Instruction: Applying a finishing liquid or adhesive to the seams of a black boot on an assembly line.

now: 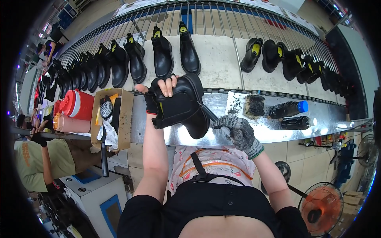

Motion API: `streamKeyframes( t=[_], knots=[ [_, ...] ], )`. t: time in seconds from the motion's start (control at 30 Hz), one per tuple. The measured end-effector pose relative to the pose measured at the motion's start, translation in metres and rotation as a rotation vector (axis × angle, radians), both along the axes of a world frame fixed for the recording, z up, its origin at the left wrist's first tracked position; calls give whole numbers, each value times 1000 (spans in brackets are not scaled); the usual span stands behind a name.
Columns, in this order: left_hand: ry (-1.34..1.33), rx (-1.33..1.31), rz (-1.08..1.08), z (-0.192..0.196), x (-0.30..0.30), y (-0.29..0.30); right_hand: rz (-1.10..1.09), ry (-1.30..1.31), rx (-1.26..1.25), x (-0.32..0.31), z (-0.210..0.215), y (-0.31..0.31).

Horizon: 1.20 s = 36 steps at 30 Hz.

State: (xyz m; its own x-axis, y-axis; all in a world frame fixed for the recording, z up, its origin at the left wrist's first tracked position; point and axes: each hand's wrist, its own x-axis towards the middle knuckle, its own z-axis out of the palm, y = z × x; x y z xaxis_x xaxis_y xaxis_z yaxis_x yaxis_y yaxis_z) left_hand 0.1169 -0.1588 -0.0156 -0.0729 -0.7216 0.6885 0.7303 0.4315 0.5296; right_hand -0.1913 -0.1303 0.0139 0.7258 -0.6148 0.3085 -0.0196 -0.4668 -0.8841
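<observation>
Our left hand (160,89) grips a black boot (182,105); our gloved right hand (238,133) closes on a brush (210,115) touching it. Two dark bottles (291,115) lie right of it on the desk (258,133).

Left hand (162,88) raised, bare forearm upright, fingers curled forward in closed grip, nails facing camera. Right hand (238,131) in grey knit glove, fist clenched, forearm angled up from lower right, near left hand.
</observation>
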Motion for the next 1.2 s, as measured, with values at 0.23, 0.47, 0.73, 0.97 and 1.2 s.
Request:
streamKeyframes(
  t=[0.23,0.47,0.73,0.97,1.2],
  knots=[
    [59,183,70,-19,31,-3,43,137,98,0,-25,-1],
    [175,330,80,-38,51,-5,36,210,201,-5,-49,3],
    [182,615,331,-58,71,-12,22,212,212,-16,-76,8],
    [69,778,640,-68,64,-34,-126,-280,1260,-26,-106,13],
    [-703,663,1243,-98,67,-27,-205,-366,1373,-29,-115,24]
  ],
)
